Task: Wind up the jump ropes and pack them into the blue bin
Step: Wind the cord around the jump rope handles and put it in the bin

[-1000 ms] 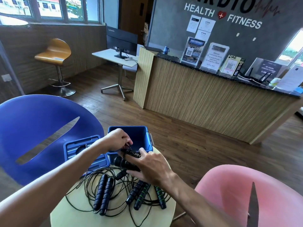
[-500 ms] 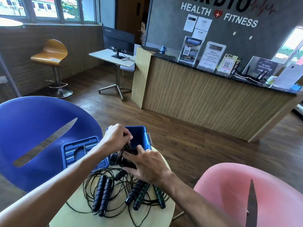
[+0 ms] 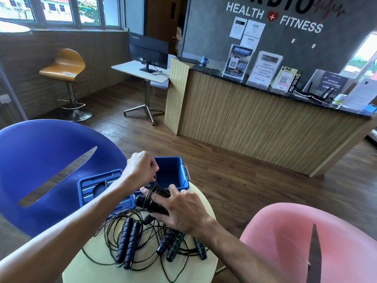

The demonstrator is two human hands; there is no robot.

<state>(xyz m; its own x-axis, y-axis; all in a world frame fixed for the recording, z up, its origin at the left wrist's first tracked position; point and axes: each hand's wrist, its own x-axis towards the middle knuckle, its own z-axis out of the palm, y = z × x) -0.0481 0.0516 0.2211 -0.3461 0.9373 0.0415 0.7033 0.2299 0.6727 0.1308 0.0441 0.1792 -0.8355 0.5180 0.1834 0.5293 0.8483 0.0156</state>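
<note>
So, lower middle of the frame: a pair of jump rope handles (image 3: pixel 157 201) with the cord wound round them in tight coils is held by the right hand (image 3: pixel 181 211), fingers curled over the bundle and thumb tucked underneath. The loose end of the cord (image 3: pixel 155 181) is pinched between the fingertips of the left hand (image 3: pixel 140 167), which is raised just above the bundle, right in front of the blue bin (image 3: pixel 184 181). Compared with half a second ago, the left hand is lifted a bit higher and the cord is pulled up taut from the coils; a second ago it was sitting lower, pretty much on the bundle. The bundle itself is kept in about the same spot, at the near edge of the bin.

The bin is parked at the far edge of the round table (image 3: pixel 195 268), open, and nothing can be seen inside from this angle. Its lid (image 3: pixel 98 188) is laid just left of it, partly hidden by the left forearm.

The rest of the ropes are left unwound on the table, same as before: a dark pair of handles (image 3: pixel 128 244) at lower centre-left, and green-banded handles (image 3: pixel 175 245) to their right, partly under the right wrist, all tangled in loose cord.

A blue chair (image 3: pixel 40 160) is seen at left, a pink chair (image 3: pixel 285 242) at lower right.
</note>
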